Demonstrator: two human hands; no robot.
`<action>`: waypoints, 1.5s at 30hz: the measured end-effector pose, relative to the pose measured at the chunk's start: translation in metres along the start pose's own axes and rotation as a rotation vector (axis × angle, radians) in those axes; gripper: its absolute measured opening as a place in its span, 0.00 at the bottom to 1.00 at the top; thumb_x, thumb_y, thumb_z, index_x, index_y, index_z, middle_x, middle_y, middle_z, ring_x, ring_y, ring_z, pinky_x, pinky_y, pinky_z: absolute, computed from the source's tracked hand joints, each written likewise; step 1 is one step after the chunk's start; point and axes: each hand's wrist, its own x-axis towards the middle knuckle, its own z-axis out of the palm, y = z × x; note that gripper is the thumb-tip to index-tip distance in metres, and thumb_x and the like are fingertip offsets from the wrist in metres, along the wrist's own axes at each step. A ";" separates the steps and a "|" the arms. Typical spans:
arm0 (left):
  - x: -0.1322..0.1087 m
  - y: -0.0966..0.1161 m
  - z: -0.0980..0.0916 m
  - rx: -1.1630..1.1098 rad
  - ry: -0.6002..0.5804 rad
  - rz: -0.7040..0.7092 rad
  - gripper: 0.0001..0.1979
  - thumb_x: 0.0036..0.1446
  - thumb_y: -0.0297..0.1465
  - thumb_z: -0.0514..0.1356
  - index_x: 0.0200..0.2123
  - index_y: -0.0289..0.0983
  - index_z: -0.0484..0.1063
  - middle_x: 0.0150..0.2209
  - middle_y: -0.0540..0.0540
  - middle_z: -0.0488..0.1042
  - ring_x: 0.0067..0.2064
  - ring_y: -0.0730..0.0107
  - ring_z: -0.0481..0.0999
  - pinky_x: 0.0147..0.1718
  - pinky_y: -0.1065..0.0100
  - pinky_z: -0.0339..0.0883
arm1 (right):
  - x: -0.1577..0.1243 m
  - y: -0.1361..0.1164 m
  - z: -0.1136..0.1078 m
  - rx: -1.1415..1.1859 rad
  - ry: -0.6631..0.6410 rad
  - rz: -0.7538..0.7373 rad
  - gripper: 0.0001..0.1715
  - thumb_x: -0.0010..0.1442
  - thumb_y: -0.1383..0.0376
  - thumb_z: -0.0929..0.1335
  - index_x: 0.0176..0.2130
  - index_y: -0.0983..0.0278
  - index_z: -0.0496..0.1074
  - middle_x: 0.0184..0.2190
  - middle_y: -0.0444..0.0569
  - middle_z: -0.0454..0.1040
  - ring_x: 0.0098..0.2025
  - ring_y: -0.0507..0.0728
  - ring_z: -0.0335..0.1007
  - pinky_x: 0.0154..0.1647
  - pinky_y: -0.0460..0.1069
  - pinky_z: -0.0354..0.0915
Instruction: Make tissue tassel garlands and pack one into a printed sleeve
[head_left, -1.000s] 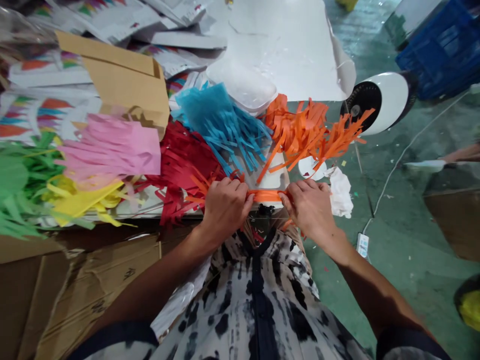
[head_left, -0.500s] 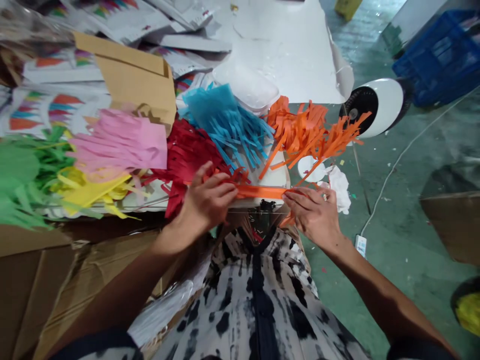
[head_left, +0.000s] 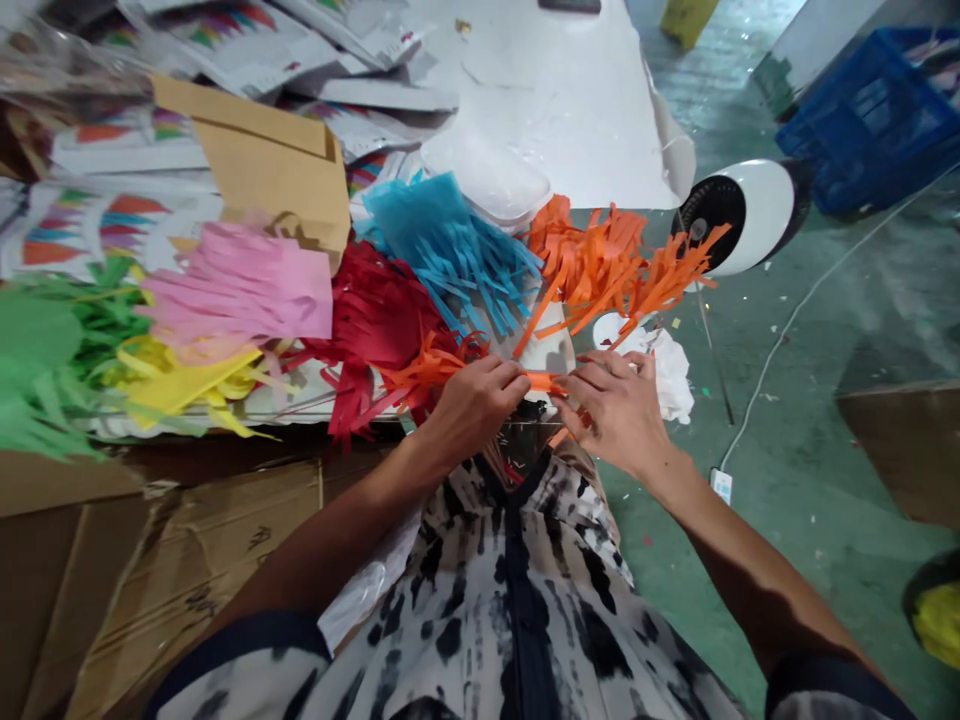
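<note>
An orange paper strip with fringed ends is stretched between my two hands at the table's front edge. My left hand is closed on its left part, and orange fringe spreads out to the left over the dark red fringed paper. My right hand pinches the strip's right part. Behind my hands lie blue fringed paper and a pile of orange fringed paper. Pink fringed paper, yellow fringed paper and green fringed paper lie to the left.
Printed white packets and a brown envelope lie at the back left. A black and white fan stands right of the table, near a blue crate. Flattened cardboard is below left.
My left hand has moved right along the orange strip, closer to my right hand. More orange fringe now shows left of it. The visible span between my hands is shorter.
</note>
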 end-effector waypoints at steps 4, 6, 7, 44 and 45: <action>-0.003 -0.001 -0.002 -0.038 0.030 -0.055 0.07 0.71 0.26 0.56 0.41 0.35 0.75 0.40 0.43 0.79 0.42 0.61 0.74 0.43 0.62 0.70 | 0.004 -0.004 0.006 0.001 0.019 -0.030 0.15 0.75 0.63 0.63 0.48 0.58 0.80 0.49 0.49 0.83 0.57 0.62 0.69 0.54 0.61 0.49; -0.006 0.001 -0.003 -0.061 0.038 -0.084 0.08 0.72 0.28 0.56 0.40 0.35 0.75 0.39 0.43 0.78 0.42 0.61 0.74 0.43 0.61 0.69 | 0.003 -0.004 0.010 0.020 0.030 -0.028 0.15 0.75 0.65 0.64 0.47 0.57 0.81 0.46 0.47 0.84 0.55 0.61 0.70 0.54 0.60 0.49; -0.007 0.001 -0.003 -0.072 0.041 -0.096 0.09 0.72 0.29 0.56 0.39 0.35 0.75 0.38 0.43 0.78 0.42 0.61 0.73 0.43 0.61 0.69 | 0.001 -0.003 0.012 0.040 0.031 -0.020 0.15 0.75 0.64 0.64 0.47 0.57 0.81 0.46 0.47 0.84 0.54 0.61 0.70 0.54 0.60 0.49; -0.014 -0.021 -0.017 0.059 -0.013 0.214 0.13 0.74 0.28 0.53 0.50 0.40 0.78 0.50 0.47 0.81 0.53 0.60 0.73 0.55 0.56 0.61 | -0.027 0.002 0.001 -0.067 0.137 0.178 0.08 0.66 0.67 0.68 0.43 0.56 0.77 0.44 0.46 0.83 0.57 0.66 0.67 0.53 0.62 0.49; -0.015 -0.018 -0.016 0.056 -0.007 0.200 0.13 0.73 0.27 0.53 0.50 0.40 0.78 0.50 0.46 0.81 0.53 0.60 0.73 0.54 0.57 0.62 | -0.029 0.000 -0.001 -0.081 0.154 0.168 0.08 0.66 0.66 0.68 0.43 0.56 0.78 0.44 0.46 0.83 0.57 0.66 0.67 0.53 0.62 0.49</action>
